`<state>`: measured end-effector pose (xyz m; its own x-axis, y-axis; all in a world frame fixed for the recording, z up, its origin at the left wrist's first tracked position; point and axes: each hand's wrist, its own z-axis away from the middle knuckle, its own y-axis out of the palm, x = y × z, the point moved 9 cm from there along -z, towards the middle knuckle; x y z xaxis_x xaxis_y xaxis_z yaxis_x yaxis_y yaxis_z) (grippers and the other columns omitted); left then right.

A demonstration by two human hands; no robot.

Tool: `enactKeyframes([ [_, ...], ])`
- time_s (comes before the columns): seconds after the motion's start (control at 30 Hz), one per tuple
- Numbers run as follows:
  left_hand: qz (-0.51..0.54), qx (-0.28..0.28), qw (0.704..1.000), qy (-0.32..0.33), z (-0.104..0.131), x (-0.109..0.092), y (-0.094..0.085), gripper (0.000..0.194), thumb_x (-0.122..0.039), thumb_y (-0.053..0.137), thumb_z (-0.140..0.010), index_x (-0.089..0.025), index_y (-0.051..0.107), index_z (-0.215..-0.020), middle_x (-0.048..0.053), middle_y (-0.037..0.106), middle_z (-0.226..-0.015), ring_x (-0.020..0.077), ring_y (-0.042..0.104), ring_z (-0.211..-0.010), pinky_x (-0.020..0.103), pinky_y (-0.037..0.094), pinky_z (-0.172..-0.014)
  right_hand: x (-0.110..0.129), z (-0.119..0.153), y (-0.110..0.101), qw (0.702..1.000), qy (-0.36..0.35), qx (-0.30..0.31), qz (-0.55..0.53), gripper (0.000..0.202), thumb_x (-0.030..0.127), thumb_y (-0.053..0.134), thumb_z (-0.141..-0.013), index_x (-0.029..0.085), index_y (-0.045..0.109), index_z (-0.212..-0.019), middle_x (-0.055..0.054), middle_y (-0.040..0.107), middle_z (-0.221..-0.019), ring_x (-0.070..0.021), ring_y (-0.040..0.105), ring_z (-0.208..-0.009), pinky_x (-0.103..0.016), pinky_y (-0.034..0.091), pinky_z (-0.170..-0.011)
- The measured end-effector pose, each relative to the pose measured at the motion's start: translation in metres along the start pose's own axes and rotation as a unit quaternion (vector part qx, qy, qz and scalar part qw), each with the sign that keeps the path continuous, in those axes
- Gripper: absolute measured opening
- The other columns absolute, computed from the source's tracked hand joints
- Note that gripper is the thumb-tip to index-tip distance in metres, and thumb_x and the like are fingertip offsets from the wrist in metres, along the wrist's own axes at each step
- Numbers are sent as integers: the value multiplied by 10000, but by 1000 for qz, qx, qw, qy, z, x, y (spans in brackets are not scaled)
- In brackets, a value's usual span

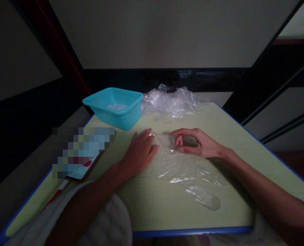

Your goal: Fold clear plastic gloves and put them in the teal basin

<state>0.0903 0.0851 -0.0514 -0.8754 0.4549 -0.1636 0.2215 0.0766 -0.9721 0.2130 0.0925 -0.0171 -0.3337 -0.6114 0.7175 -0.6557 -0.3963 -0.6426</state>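
Observation:
A clear, thin disposable plastic glove [192, 182] lies spread on the table before me, one rounded finger part pointing toward the near right. My left hand [140, 152] rests flat on the tabletop with fingers stretched out, its index finger and thumb touching the glove's far left edge. On the other side, my right hand [196, 143] is curved just above the surface, index finger reaching out. Its thumb and bent fingers come together at the crumpled film. Behind both hands sits a heap of similar clear plastic gloves [171, 100].
A turquoise plastic basin [127, 119] stands at the back left, with something whitish inside. Left of my left hand lies a partly blurred flat device or case [81, 171], and a red and white pen-like item [56, 195]. The table [233, 136] has a blue edge; a wall rises behind.

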Motion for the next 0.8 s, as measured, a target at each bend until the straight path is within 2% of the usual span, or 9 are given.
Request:
enactKeyframes([
  [0.13, 40, -12, 999, 14, 0, -5, -3, 289, -224, 424, -887, -85, 455, -1138, 193, 382, -1396, 269, 299, -1325, 505, 208, -1083, 2, -1, -6, 995, -9, -28, 96, 324, 341, 532, -847, 146, 548, -1106, -100, 648, -1031, -208, 610, -946, -362, 483, -833],
  [0.23, 64, -4, 997, 46, 0, -12, -1, 359, -224, 424, -882, -101, 389, -1217, 175, 363, -1415, 251, 272, -1340, 508, 183, -1093, -6, 0, 3, 982, -7, 10, 187, 434, 415, 478, -876, 150, 484, -1220, -133, 566, -1229, -259, 534, -1122, -480, 361, -995],
  [0.3, 64, 10, 997, 51, 0, -13, 3, 426, -231, 415, -884, -101, 331, -1281, 174, 366, -1415, 251, 256, -1349, 516, 164, -1095, -12, 2, 8, 975, -6, 39, 221, 499, 460, 457, -880, 164, 433, -1281, -131, 542, -1270, -270, 511, -1160, -535, 264, -1050],
  [0.4, 54, 31, 997, 40, 0, -11, 8, 480, -249, 390, -894, -79, 281, -1329, 193, 368, -1410, 262, 244, -1354, 530, 158, -1090, -18, 5, 12, 968, -7, 63, 245, 529, 486, 424, -889, 172, 403, -1314, -134, 523, -1296, -272, 492, -1186, -560, 220, -1064],
  [0.57, 42, 40, 998, 28, 0, -8, 10, 489, -263, 378, -899, -49, 283, -1328, 210, 358, -1411, 269, 235, -1356, 522, 159, -1090, -12, 5, 10, 957, -30, 61, 283, 534, 471, 396, -905, 139, 390, -1324, -158, 474, -1338, -263, 446, -1230, -532, 254, -1060],
  [0.8, 46, 33, 998, 22, 0, -5, 11, 475, -268, 380, -893, -90, 280, -1323, 206, 351, -1415, 269, 229, -1358, 533, 171, -1083, -13, 5, 9, 949, -29, 64, 306, 454, 448, 380, -918, 162, 478, -1257, -132, 504, -1316, -263, 482, -1198, -530, 280, -1048],
])
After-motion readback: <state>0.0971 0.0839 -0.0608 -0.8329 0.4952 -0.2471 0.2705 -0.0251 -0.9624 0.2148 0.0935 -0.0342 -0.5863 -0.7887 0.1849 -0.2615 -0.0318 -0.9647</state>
